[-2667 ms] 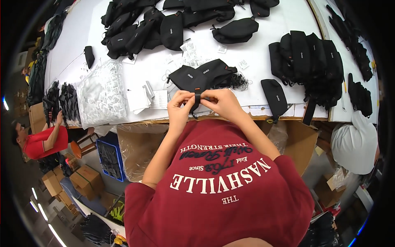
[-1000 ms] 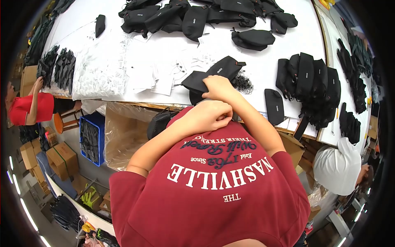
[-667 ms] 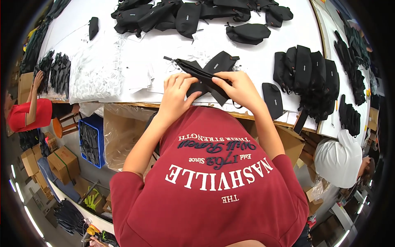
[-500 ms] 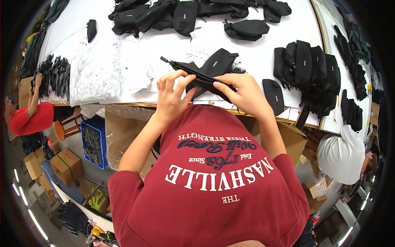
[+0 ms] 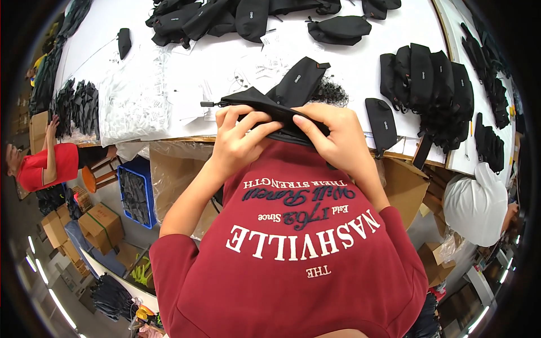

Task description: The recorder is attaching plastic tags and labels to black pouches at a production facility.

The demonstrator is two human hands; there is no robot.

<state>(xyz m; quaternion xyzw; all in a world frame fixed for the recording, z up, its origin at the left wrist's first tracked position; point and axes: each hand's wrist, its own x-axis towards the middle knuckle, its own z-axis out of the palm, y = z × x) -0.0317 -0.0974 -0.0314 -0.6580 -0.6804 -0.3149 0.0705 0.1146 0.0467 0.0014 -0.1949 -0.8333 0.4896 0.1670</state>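
A black zippered pouch (image 5: 255,100) is held at the table's near edge, close against my shirt. My left hand (image 5: 239,138) grips its left part, and a zipper pull (image 5: 208,104) sticks out past those fingers. My right hand (image 5: 337,138) pinches the right part, thumb on the zipped edge. Much of the pouch is hidden by my fingers. Just beyond it another black pouch (image 5: 301,80) lies on the table, beside a heap of thin black cords (image 5: 331,93). A single flat black pouch (image 5: 381,124) rests right of my right hand.
Stacked black pouches (image 5: 421,73) stand at the right, with more piled (image 5: 251,19) at the far side. A clear bag of white tags (image 5: 135,93) lies left on the white table (image 5: 214,62). A blue crate (image 5: 135,191) is below. Another person in red (image 5: 56,163) is at far left.
Both hands and the pouch have come slightly nearer my body. The held pouch has turned so its zipper pull points left, and more of its fabric shows beyond my fingers.
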